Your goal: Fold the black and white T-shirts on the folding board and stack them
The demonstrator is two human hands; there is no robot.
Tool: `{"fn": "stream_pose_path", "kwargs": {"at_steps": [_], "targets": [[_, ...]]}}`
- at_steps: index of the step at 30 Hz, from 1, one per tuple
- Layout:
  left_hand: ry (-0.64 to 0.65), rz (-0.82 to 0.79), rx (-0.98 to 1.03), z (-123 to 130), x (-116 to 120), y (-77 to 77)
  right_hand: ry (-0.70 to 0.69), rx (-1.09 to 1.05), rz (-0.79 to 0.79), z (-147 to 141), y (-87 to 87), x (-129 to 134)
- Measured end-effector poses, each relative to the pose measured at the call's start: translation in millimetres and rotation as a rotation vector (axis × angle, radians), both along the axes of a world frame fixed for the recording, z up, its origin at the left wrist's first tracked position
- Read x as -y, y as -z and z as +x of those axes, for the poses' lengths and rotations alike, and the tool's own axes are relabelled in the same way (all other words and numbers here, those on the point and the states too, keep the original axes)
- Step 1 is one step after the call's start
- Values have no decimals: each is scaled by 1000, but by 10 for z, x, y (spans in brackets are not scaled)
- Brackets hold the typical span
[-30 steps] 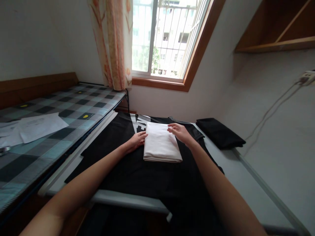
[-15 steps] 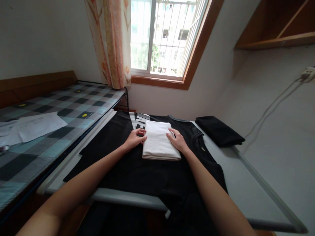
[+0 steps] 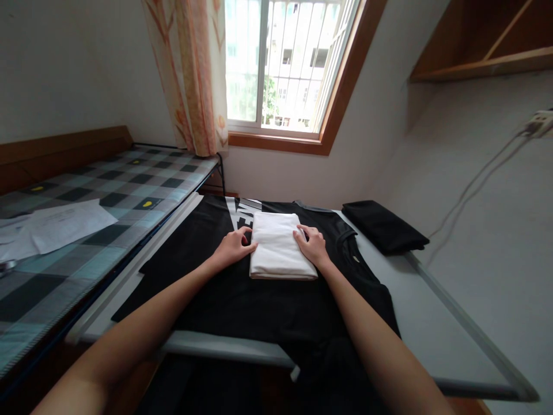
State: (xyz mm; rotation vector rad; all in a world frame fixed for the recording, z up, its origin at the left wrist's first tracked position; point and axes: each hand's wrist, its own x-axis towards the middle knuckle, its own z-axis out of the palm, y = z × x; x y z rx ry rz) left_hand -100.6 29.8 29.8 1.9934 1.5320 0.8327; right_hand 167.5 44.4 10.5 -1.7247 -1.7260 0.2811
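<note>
A folded white cloth (image 3: 280, 248) lies flat on a spread black shirt (image 3: 259, 305) with white lettering near its far edge. At the cloth's left edge is my left hand (image 3: 233, 246), thumb and fingers apart, the thumb tip touching the side. My right hand (image 3: 311, 245) rests against the right edge, its thumb on top of the cloth and its fingers curved beside it. Both hands flank the cloth without being closed round it. The black shirt hangs over the near edge of the white table (image 3: 444, 340).
A folded black cloth (image 3: 384, 226) lies at the table's back right. To the left, a bed with a checked mattress (image 3: 173, 181) holds paper sheets (image 3: 71, 225). A window (image 3: 289, 69) and curtain (image 3: 196, 75) are behind; a shelf (image 3: 488, 66) hangs upper right.
My left hand has shifted slightly to the left and down, its thumb and fingers wider apart. The right hand and the white cloth are nearly unmoved. The view has tilted slightly.
</note>
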Motion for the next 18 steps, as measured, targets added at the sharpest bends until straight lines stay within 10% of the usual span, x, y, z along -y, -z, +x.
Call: {"fn": "stream_pose_path", "kwargs": {"at_steps": [6, 18], "targets": [[50, -49, 51, 64, 49, 10, 67, -12, -64, 9, -41, 37], [29, -458, 758, 130, -69, -142, 39, -29, -17, 54, 20, 8]]}}
